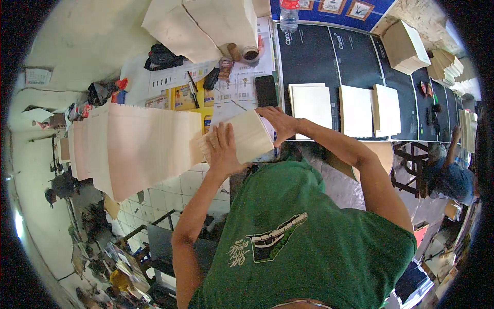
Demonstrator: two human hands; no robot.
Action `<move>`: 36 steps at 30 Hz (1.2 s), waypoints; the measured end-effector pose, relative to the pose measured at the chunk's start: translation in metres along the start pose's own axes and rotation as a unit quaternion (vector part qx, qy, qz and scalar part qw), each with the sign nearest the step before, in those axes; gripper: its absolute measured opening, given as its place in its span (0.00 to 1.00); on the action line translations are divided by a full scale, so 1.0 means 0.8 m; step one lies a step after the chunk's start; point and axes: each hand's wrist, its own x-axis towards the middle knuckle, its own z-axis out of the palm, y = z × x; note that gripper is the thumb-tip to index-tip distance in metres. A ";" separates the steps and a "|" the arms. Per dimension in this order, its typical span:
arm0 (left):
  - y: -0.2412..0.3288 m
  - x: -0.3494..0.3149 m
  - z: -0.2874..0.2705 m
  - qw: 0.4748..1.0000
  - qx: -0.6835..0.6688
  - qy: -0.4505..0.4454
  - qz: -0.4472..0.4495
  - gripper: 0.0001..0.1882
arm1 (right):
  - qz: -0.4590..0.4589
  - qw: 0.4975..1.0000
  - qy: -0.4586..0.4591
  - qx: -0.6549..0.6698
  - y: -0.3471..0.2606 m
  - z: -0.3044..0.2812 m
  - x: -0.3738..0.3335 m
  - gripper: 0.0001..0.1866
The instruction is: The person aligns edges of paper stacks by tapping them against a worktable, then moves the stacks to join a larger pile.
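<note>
A thick stack of cream paper sheets (251, 135) lies slanted at the table's near edge, in front of my body. My left hand (224, 150) rests flat on its left part, fingers spread. At its right end my right hand (280, 123) grips the edge, the fingers at the far corner and the thumb nearer me. Just left of it, and touching or very close, stands a much larger pile of cream paper (154, 141). A black phone (266, 91) lies beyond my right hand.
Several smaller paper stacks (311, 110) sit on the black tabletop (309, 59) to the right. A pen (193, 88), small jars (250, 55) and a large paper block (200, 26) are at the back. A water bottle (288, 19) stands there too. Another person (452, 175) is at far right.
</note>
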 end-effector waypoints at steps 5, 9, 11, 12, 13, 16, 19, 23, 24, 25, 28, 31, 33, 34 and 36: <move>0.003 0.011 -0.030 0.997 -0.073 -0.022 -0.003 0.74 | 0.021 1.000 -0.008 -0.005 0.008 0.005 -0.001 0.68; -0.003 0.015 -0.025 0.998 -0.053 0.012 0.026 0.74 | 0.031 1.000 -0.003 0.001 0.008 0.005 0.000 0.68; -0.003 0.016 -0.020 0.996 -0.041 0.062 0.051 0.74 | 0.018 1.000 0.007 0.009 0.009 0.005 0.000 0.67; -0.005 0.018 -0.018 0.996 -0.056 0.048 0.053 0.74 | 0.012 1.000 0.012 0.012 0.009 0.004 0.000 0.67; -0.008 0.021 -0.019 0.995 -0.071 0.034 0.053 0.73 | 0.007 1.000 0.014 0.011 0.010 0.004 0.001 0.67; -0.009 0.028 -0.020 0.997 -0.058 0.005 0.049 0.72 | 0.002 1.000 0.012 -0.001 0.010 0.000 0.004 0.67; -0.010 0.034 -0.021 0.998 -0.042 0.005 0.055 0.70 | 0.012 1.000 0.007 -0.017 0.006 -0.006 0.003 0.68; -0.019 0.018 0.013 0.991 -0.106 0.051 0.069 0.70 | -0.004 0.999 -0.032 -0.012 0.014 0.015 0.001 0.72; -0.013 0.018 -0.012 0.989 -0.132 -0.001 0.067 0.70 | 0.004 1.000 -0.015 -0.015 0.031 0.034 -0.012 0.74; -0.011 0.016 -0.018 0.990 -0.123 -0.008 0.063 0.70 | 0.017 1.000 -0.015 -0.016 0.026 0.031 -0.009 0.76; -0.009 0.011 -0.021 0.996 -0.064 0.021 0.065 0.72 | 0.020 1.000 -0.008 -0.015 0.034 0.039 -0.005 0.77; -0.019 0.001 -0.009 0.996 -0.066 0.032 0.057 0.74 | -0.040 0.998 0.012 0.036 0.010 0.023 0.013 0.74; -0.017 -0.002 0.002 0.996 -0.061 0.039 0.054 0.74 | -0.015 0.999 -0.018 -0.047 0.018 0.043 0.005 0.74; -0.016 -0.009 0.007 0.996 -0.058 0.045 0.046 0.74 | -0.006 0.997 -0.026 -0.070 0.032 0.065 0.006 0.72; -0.016 0.000 0.000 0.995 -0.054 0.046 0.063 0.74 | -0.156 0.984 0.017 -0.087 0.047 0.074 0.011 0.50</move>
